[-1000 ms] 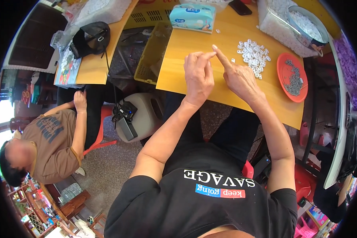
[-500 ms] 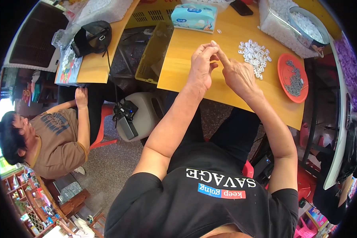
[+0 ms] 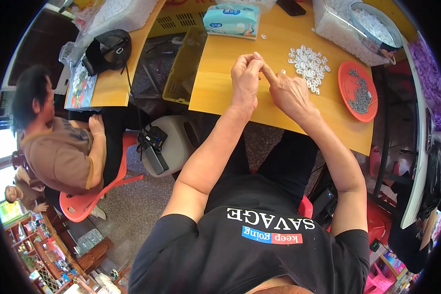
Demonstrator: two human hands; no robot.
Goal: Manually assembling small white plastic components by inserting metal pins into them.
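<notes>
The small white piece, too tiny to make out clearly, sits hidden between the fingertips where the left hand (image 3: 245, 81) and the right hand (image 3: 287, 93) meet above the yellow table (image 3: 220, 83), just left of the heap of white pieces (image 3: 308, 62). Both hands are drawn together: the left hand's fingers are bunched into a pinch at the top, and the right hand's forefinger reaches across to press against them, the rest of that hand loosely curled. I cannot tell exactly what the pinch holds. To do this well, the 2 hands should stay low over the table so a dropped piece lands near the heap, with the forearms steady and the grip light. The heap is a loose scatter of small white blocky bits, pale and glossy, lying flat. To its right, well apart from the hands, the red plate (image 3: 358, 90) carries a little pile of dull grey metal parts. Farther back, a clear bin (image 3: 338, 29) holds many more white pieces.
</notes>
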